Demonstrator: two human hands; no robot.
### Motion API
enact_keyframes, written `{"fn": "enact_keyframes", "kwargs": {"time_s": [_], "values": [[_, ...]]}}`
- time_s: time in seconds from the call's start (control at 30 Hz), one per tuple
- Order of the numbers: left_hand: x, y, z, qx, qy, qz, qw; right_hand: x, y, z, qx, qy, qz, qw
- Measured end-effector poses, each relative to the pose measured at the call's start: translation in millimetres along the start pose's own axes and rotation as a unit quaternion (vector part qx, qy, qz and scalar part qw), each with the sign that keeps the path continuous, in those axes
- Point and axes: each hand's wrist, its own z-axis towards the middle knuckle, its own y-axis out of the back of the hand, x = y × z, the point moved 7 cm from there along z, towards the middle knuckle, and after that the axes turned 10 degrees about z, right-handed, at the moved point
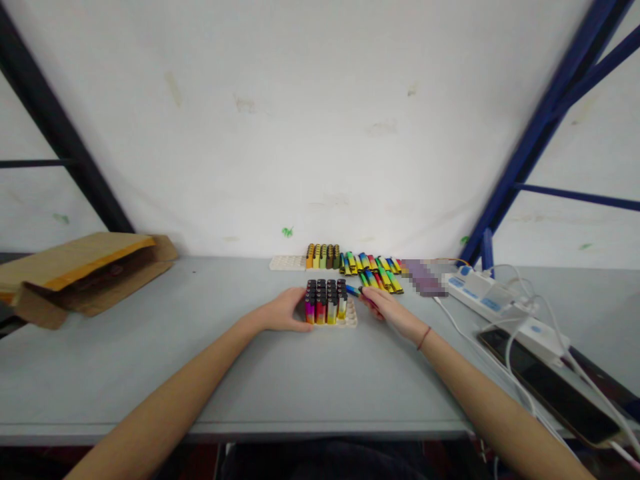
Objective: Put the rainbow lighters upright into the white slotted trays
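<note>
A white tray (pixel 352 321) stands on the table, holding several rows of upright lighters (pixel 327 307) with black tops and coloured bodies. The right-hand column of its holes is bare. My left hand (pixel 287 311) grips the tray's left side, thumb at the front corner and fingers along the lighters. Just right of the tray, my right hand (pixel 383 307) is closed on a lighter (pixel 354 291) whose blue end points left toward the tray. The rest of that lighter is hidden by my fingers. Behind lie loose lighters (pixel 383 280) in piles, with shiny multicoloured bodies.
Against the wall, a second white tray (pixel 287 263) holds yellow, green and dark lighters (pixel 323 256) on its right part. An open cardboard box (pixel 95 267) lies left. At right are a power strip (pixel 500 303), white cables (pixel 510 353) and a phone (pixel 550 387).
</note>
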Motion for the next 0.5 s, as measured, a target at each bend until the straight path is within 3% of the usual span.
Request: {"fn": "enact_keyframes", "kwargs": {"time_s": [0.13, 0.5], "values": [[2.7, -1.3, -0.3, -0.001, 0.005, 0.004, 1.000, -11.1, -6.9, 3.3, 0.011, -0.034, 0.150, 0.988], [1.7, -0.9, -0.6, 0.006, 0.005, 0.007, 1.000, -17.4, -16.1, 0.4, 0.067, -0.102, 0.289, 0.950]]}}
